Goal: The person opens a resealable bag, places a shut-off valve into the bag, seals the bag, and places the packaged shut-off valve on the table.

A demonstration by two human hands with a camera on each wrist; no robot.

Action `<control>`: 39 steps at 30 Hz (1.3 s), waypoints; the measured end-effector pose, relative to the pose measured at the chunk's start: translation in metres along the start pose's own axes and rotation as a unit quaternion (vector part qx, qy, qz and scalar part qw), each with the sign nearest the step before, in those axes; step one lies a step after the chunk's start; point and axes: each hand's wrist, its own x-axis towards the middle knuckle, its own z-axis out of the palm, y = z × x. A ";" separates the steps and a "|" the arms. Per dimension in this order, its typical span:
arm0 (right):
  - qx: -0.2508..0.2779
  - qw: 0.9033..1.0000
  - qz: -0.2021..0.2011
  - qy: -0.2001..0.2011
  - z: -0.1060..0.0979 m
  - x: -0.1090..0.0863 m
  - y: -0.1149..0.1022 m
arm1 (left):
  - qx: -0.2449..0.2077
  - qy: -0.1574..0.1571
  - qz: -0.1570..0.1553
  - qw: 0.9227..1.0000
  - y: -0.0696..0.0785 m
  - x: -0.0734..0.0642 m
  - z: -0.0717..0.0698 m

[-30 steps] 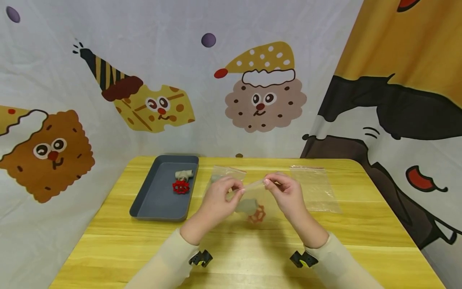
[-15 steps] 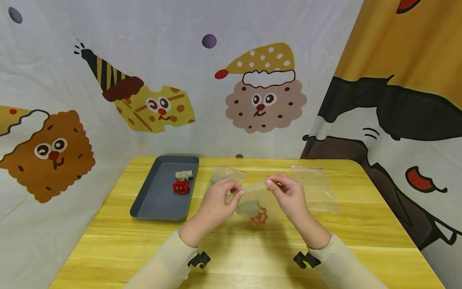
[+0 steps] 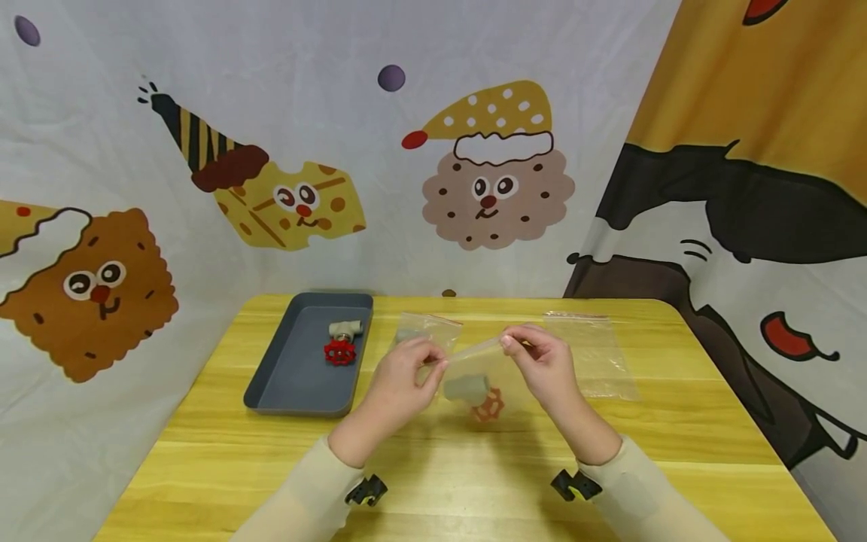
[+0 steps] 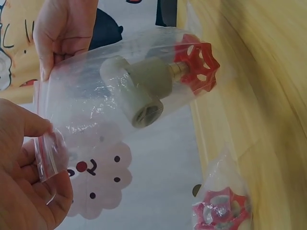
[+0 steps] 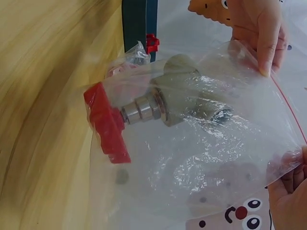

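Note:
Between both hands hangs a clear zip bag (image 3: 504,369) with a red line along its seal. Inside it lies a valve (image 4: 148,79) with a grey pipe body, a brass-coloured stem and a red handwheel (image 5: 106,125). My left hand (image 3: 406,380) pinches the left end of the bag's top edge between thumb and fingers. At the other end, my right hand (image 3: 542,365) pinches the same edge. The top edge is stretched taut, and the valve sits low in the bag, its handwheel toward the bottom.
A grey tray (image 3: 294,376) at the left holds another valve (image 3: 341,343) with a red handwheel. Behind my left hand lies a second zip bag (image 3: 436,325), with a valve inside. A flat zip bag (image 3: 591,357) lies at the back right of the wooden table (image 3: 677,467).
My left hand has shifted slightly left and my right hand slightly right, so the pinched edge spans wider. The bagged valve has swung a little to the right.

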 end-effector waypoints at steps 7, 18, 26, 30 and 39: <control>-0.012 1.000 0.006 0.011 -0.005 0.005 0.007 | -0.002 -0.006 -0.011 1.000 -0.007 -0.004 0.000; -0.022 1.000 -0.008 0.009 -0.010 0.010 0.013 | -0.021 -0.028 -0.045 0.998 -0.016 -0.010 -0.003; -0.022 1.000 -0.004 0.015 -0.010 0.012 0.011 | -0.017 -0.027 -0.045 0.998 -0.021 -0.012 -0.006; -0.026 0.999 -0.021 0.012 -0.010 0.012 0.012 | -0.001 -0.016 -0.039 0.999 -0.024 -0.014 -0.006; -0.028 0.999 -0.032 0.033 -0.006 0.013 0.009 | -0.008 -0.006 -0.059 0.998 -0.025 -0.011 -0.008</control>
